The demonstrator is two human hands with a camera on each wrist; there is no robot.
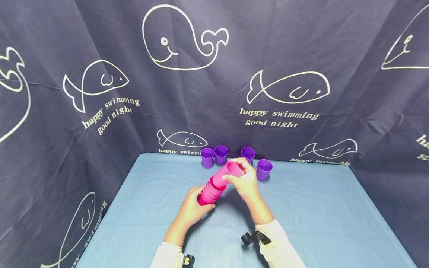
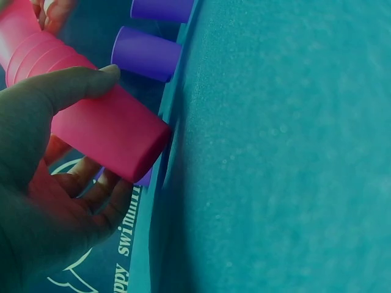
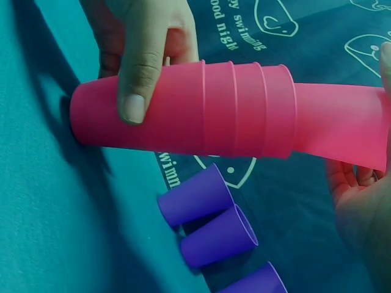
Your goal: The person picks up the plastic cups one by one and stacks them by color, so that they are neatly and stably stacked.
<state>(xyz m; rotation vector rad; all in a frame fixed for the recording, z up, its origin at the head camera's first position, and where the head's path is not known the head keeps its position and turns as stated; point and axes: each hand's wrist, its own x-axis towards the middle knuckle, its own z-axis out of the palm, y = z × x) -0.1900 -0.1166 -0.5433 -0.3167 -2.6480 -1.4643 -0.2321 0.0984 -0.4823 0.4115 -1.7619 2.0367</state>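
A nested stack of several pink cups (image 1: 212, 193) is tilted above the table, mouths toward the upper right. My left hand (image 1: 191, 208) grips the stack near its base, thumb along one side and fingers round the other. One more pink cup (image 1: 224, 175) sticks partly out of the stack's mouth, and my right hand (image 1: 244, 180) holds it by the rim end. In the right wrist view this cup's lower part (image 3: 336, 119) is inside the stack; whether it slides in or out cannot be told.
Purple cups stand upright along the table's back edge: two at left, one (image 1: 207, 158) beside another (image 1: 221, 154), and two at right, one (image 1: 248, 152) partly behind my right hand and one (image 1: 264, 170) nearer. A blue cloth covers the table (image 1: 301, 208); a dark printed curtain (image 1: 207, 93) hangs behind.
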